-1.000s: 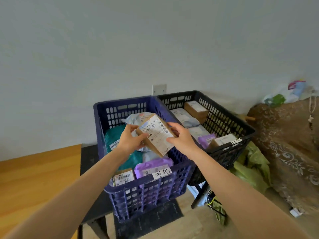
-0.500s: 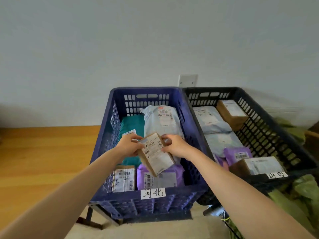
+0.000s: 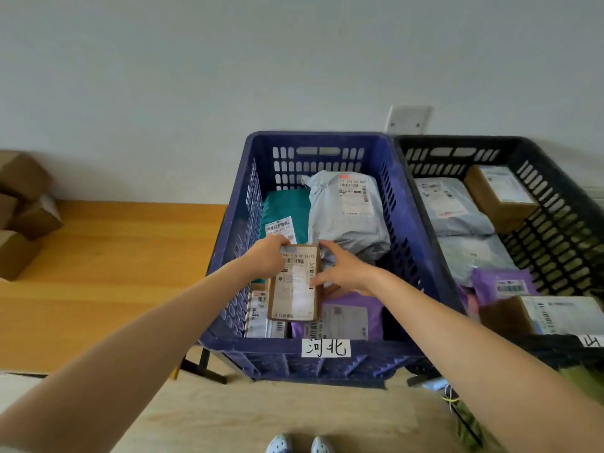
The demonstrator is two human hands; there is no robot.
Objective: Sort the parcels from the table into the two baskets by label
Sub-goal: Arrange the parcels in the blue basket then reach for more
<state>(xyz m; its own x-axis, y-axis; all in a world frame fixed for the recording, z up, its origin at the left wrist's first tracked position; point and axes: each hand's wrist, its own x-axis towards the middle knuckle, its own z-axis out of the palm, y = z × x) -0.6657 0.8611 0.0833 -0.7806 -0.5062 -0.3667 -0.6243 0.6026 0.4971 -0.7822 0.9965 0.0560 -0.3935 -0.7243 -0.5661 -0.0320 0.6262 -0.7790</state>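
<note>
A small brown cardboard parcel [image 3: 293, 286] with a white shipping label lies low inside the blue basket [image 3: 398, 204], over the other parcels. My left hand [image 3: 266, 256] grips its top left corner. My right hand [image 3: 340, 268] touches its right edge with the fingers spread and loosely bent. The blue basket carries a white handwritten tag [image 3: 326, 347] on its front rim. The black basket [image 3: 555, 178] stands right beside it.
The blue basket holds a grey mailer [image 3: 349, 210], a teal bag [image 3: 284, 210] and a purple bag [image 3: 349, 317]. The black basket holds grey mailers, a purple bag [image 3: 503, 284] and brown boxes. Cardboard boxes [image 3: 23, 210] sit on the wooden table [image 3: 114, 256] at left.
Both hands have lowered the brown parcel down into the blue basket. My view has tilted down and shifted left, bringing the table's boxes into sight.
</note>
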